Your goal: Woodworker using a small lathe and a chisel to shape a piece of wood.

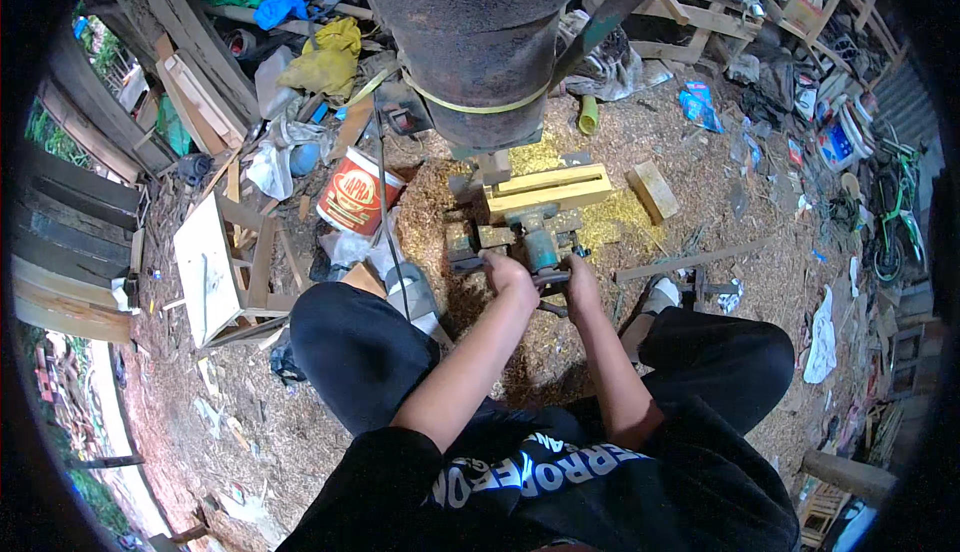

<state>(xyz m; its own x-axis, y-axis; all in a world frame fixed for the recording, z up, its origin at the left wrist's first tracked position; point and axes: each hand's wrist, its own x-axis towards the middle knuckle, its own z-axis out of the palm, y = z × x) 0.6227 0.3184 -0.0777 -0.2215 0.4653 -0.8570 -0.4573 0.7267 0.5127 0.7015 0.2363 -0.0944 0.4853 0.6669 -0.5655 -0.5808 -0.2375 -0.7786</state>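
A yellow wooden block (580,190) with a long slot along its top sits in a metal vise (540,248), under the dark body of a drill-press-like machine (465,42). My left hand (510,280) is closed at the near left side of the vise, by its handwheel (550,278). On the right side of that wheel, my right hand (582,288) is closed around a handle. The fingers of both hands are partly hidden. Just above the block's left end hangs the machine's tool end (494,166).
Wood shavings (430,212) cover the ground. A loose wooden block (653,192) lies right of the vise. To the left stand a red and white bucket (352,196) and a small wooden stool (210,270). A thin rod (382,172) rises near my left knee.
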